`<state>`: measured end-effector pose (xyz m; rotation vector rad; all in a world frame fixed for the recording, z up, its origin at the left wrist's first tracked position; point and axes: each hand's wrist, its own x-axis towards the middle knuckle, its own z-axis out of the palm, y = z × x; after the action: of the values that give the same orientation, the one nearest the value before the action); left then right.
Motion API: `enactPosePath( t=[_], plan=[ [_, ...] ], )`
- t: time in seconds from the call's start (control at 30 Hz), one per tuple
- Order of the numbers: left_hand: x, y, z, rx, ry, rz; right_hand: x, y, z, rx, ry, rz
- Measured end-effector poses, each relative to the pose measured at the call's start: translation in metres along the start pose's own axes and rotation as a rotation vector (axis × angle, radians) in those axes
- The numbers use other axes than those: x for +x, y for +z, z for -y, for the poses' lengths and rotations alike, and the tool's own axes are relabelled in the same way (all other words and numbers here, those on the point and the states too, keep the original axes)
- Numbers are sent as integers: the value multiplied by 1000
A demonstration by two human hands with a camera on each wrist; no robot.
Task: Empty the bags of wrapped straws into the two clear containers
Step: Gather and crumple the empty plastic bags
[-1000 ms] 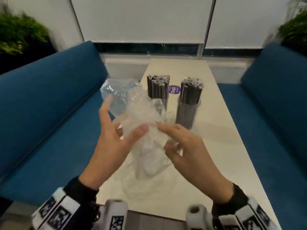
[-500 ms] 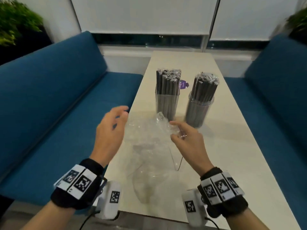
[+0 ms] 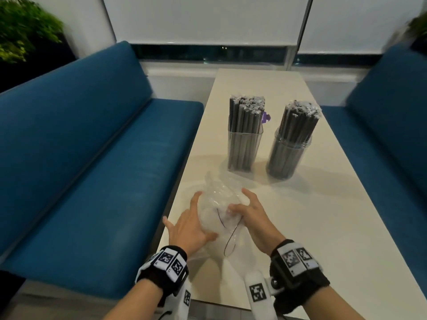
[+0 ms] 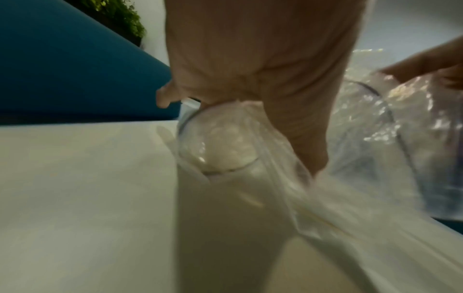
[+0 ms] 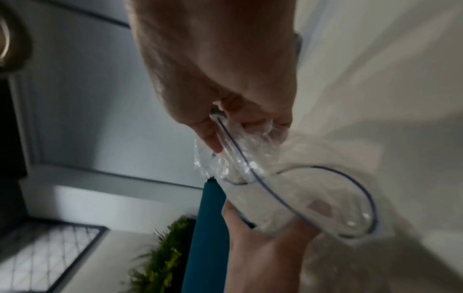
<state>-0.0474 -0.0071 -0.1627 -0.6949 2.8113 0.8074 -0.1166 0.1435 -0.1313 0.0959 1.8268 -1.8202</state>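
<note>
Left hand (image 3: 191, 227) cups the clear plastic bag (image 3: 219, 204), fingers splayed round it. Right hand (image 3: 251, 213) pinches its crumpled edge.

Your left grip (image 3: 188, 229) and right grip (image 3: 253, 213) clasp the crumpled bag (image 3: 219, 199) on the tabletop (image 3: 323, 227), near the square container (image 3: 245, 151) and round container (image 3: 288, 158).

**A café booth**

Blue padded benches (image 3: 92, 146) face each other across a long pale table (image 3: 323, 215) under a window (image 3: 208, 53) with white blinds (image 3: 208, 17). Leafy plants (image 3: 23, 31) stand behind the seats. Two clear tubs of wrapped straws (image 3: 245, 146) sit on the table.
</note>
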Motion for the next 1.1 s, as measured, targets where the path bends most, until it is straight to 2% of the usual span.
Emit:
enactPosePath(
  t=[0.07, 0.1, 0.17, 0.23, 0.27, 0.33, 0.4, 0.47, 0.5, 0.53, 0.6, 0.67, 0.77, 0.83, 0.87, 1.0, 1.03, 1.1],
  plan=[
    [1, -10, -3, 23, 73, -60, -5, -9, 4, 71, -19, -67],
    [2, -15, -4, -51, 105, -42, -10, -14, 6, 17, -53, -118],
    [0, -26, -7, -302, 173, 40, -20, -26, 11, -245, -206, -186],
    [-4, -35, -16, -540, 234, 46, -30, -35, 15, -482, -377, -134],
    [-7, -40, -23, -651, 249, 28, -34, -38, 16, -505, -392, -63],
    [-15, -49, -44, -862, 256, 5, -44, -40, 17, -332, -262, 129],
    [-25, -52, -65, -1022, 224, 2, -54, -37, 14, -3, -128, 326],
    [-37, -49, -80, -1147, 163, 23, -63, -34, 15, 253, -81, 443],
    [-40, -44, -82, -1131, 168, 7, -66, -34, 16, 298, -89, 442],
    [-42, -40, -81, -1022, 225, -35, -67, -36, 17, 303, -108, 400],
    [-44, -35, -72, -697, 406, -104, -68, -44, 17, 232, -169, 256],
    [-51, -39, -63, -483, 531, -139, -68, -55, 14, 91, -235, 117],
    [-66, -48, -59, -208, 663, -13, -73, -59, 9, -202, -281, -19],
    [-76, -49, -57, -30, 671, 81, -80, -51, 10, -342, -275, 80],
    [-78, -49, -55, -2, 667, 73, -84, -46, 11, -349, -271, 166],
    [-93, -56, -35, -176, 553, -58, -103, -26, 21, -314, -280, 382],
    [-97, -57, -29, -188, 523, -90, -107, -18, 21, -315, -286, 399],
    [-102, -59, -12, -223, 460, -149, -113, 0, 15, -435, -350, 326]
  ],
)
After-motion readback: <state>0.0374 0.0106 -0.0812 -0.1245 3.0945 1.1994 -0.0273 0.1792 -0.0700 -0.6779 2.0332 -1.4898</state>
